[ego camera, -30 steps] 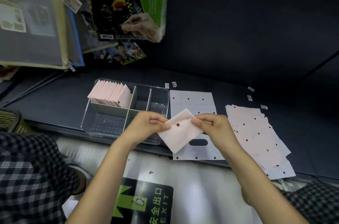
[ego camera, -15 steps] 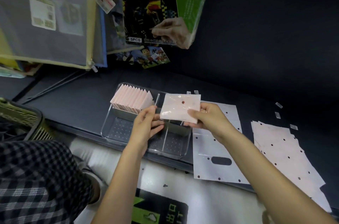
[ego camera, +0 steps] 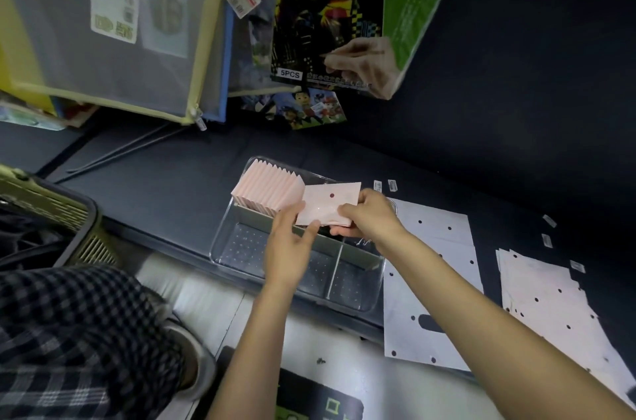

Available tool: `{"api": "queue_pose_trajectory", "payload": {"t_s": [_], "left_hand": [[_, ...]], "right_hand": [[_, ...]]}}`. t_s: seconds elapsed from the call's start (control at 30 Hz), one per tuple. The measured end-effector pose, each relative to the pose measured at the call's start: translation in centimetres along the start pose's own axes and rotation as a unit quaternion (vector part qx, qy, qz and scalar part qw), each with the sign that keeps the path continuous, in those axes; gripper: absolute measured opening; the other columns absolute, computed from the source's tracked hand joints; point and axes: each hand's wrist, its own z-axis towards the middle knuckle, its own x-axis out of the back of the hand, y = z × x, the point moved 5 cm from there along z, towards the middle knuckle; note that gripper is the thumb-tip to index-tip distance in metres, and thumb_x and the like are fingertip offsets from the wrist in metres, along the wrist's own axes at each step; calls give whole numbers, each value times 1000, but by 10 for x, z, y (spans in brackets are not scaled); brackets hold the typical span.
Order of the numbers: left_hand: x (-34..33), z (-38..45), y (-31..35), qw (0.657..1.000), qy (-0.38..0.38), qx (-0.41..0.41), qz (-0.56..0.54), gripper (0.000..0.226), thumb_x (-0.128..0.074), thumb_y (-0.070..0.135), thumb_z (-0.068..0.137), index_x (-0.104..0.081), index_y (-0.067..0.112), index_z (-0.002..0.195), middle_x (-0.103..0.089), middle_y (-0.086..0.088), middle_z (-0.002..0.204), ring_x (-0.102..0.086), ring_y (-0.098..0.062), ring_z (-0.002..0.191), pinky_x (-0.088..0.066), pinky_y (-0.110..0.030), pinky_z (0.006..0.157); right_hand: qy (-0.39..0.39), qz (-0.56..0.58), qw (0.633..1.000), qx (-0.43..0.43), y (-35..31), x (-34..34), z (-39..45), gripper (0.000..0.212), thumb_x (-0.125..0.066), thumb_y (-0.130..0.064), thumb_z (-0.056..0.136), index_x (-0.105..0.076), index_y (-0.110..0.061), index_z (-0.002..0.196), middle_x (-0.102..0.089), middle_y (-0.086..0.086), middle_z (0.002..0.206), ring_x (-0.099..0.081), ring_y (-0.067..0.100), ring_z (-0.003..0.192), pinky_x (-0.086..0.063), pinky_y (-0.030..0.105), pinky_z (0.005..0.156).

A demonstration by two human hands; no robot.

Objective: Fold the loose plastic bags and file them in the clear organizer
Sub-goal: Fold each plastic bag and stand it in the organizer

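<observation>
A clear organizer [ego camera: 241, 264] with dividers sits on the dark shelf. Its far-left compartment holds a row of several folded pink plastic bags [ego camera: 266, 187] standing upright. My right hand [ego camera: 370, 216] grips a folded pink bag [ego camera: 327, 204] with a dark dot, held right beside that row over the organizer. My left hand [ego camera: 292, 240] has its fingers out straight against the folded bag's lower left edge. An unfolded white bag [ego camera: 426, 282] with a handle slot lies flat right of the organizer. A loose stack of flat bags [ego camera: 550, 299] lies further right.
A dark mesh basket [ego camera: 51, 213] stands at the left. Zip pouches [ego camera: 103, 23] and craft packs [ego camera: 344, 13] hang above the shelf. Small white tags [ego camera: 547, 240] lie scattered on the shelf. A checked garment [ego camera: 69, 344] fills the lower left.
Both hands carried the folded bag from above the flat bag leftward and away, up to the row of filed bags in the organizer. The left hand shifted from pinching to flat fingers.
</observation>
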Motion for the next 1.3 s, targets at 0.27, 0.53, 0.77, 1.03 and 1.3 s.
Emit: {"api": "queue_pose_trajectory", "payload": {"t_s": [0.27,0.53,0.77,1.03,1.3], "left_hand": [[3,0,-3,999,13,-7,31,33,-54,21,94,-55,25,127,-59,6,122,-54,-11,82,-46,-29,78],[0,8,-5,991,-90,21,102,47,-57,21,91,-43,29,136,-62,-1,122,-62,-29,100,-50,-44,86],[3,9,-5,994,-60,20,91,54,-66,30,87,-43,30,136,-59,7,123,-58,-20,105,-48,-36,87],[15,11,-2,996,31,19,79,34,-67,28,86,-61,25,120,-69,7,103,-59,-16,72,-52,-35,74],[31,3,10,980,168,15,101,10,-70,24,83,-68,20,92,-68,8,84,-56,-10,65,-36,-25,58]], "right_hand": [[64,-193,978,49,-25,-33,13,35,-58,-14,82,-50,3,111,-63,18,110,-66,38,93,-55,47,81],[-15,-215,976,13,-33,-46,17,28,-45,-24,92,-52,-7,71,-69,15,63,-71,30,63,-60,39,72],[37,-322,945,48,-36,-37,30,34,-34,-29,94,-52,-15,68,-63,3,54,-65,21,61,-52,30,70],[-1,-292,956,38,-35,-57,45,51,-34,-44,96,-65,-6,80,-64,4,53,-62,18,50,-53,29,63],[14,-261,959,112,-15,-40,42,50,-52,-49,90,-61,-14,56,-61,-3,46,-55,9,45,-54,31,69]]}}
